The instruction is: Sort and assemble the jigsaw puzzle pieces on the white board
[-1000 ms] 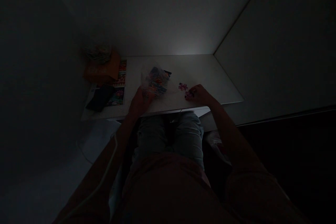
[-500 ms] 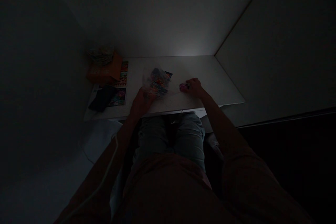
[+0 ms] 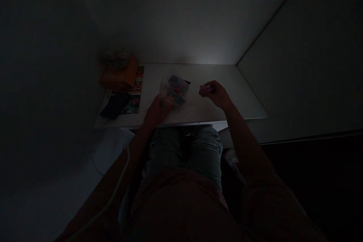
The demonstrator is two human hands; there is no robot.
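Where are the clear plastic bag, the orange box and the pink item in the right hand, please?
Clear plastic bag (image 3: 175, 90): head view, its middle.
Orange box (image 3: 115, 78): head view, its front side.
Pink item (image 3: 205, 90): head view, its visible middle.

A white table (image 3: 204, 111) spreads in dim light under both hands, and just ahead of the left hand (image 3: 157, 111), touching it, lies a clear plastic bag (image 3: 176, 90) of colourful pieces, with a dark card (image 3: 188, 82) showing beside its far right side. Left of that same hand come printed sheets (image 3: 133, 105) — bright pictures, partly covered by a dark, flat item (image 3: 115, 106) — and, farther off beyond them, an orange box (image 3: 120, 77) overlapping the sheets' far end.
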